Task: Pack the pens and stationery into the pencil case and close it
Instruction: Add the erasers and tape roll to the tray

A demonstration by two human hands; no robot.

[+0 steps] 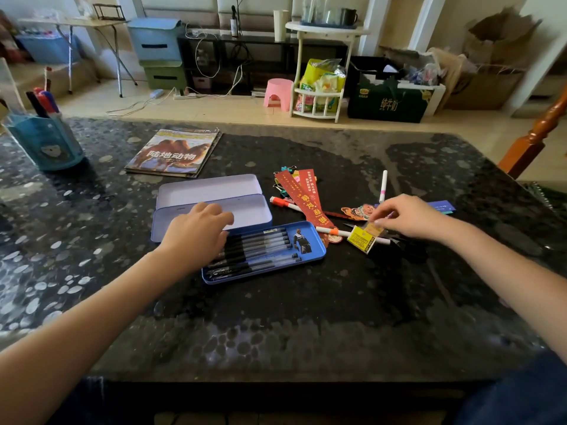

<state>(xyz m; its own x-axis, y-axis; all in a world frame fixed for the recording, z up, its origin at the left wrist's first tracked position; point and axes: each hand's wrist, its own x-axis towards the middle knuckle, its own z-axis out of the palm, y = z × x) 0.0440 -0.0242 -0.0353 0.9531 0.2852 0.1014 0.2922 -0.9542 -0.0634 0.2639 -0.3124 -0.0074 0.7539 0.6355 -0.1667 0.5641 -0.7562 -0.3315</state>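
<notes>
item 1: pencil case (211, 204), pale lilac tin, lid hinged open, lying at the centre of the dark speckled bench (306, 317); the deep half looks bare where visible.
item 2: blue tray (316, 245), just at 5 o'clock of the case and touching its front edge; holds a row of black pens (260, 243) laid side by side, a small figure picture at its right end.
item 3: left hand (196, 234), fingers relaxed and spread, holding nothing, resting over the left end of the tray and the front wall of the case.
item 4: right hand (411, 219), at 3 o'clock of the tray, thumb and fingertips pinching a small yellow packet (363, 239) just above the loose heap.
item 5: loose heap at 2 o'clock of the tray: two red bookmarks (303, 197) overlapping, two white pens with orange bands (283, 203), a white pen (383, 185) standing farther back, a cartoon cut-out (357, 212), binder clips (280, 189).
item 6: magazine (175, 153) at 11 o'clock of the case; blue pen holder (50, 142) at 10 o'clock, well apart.
</notes>
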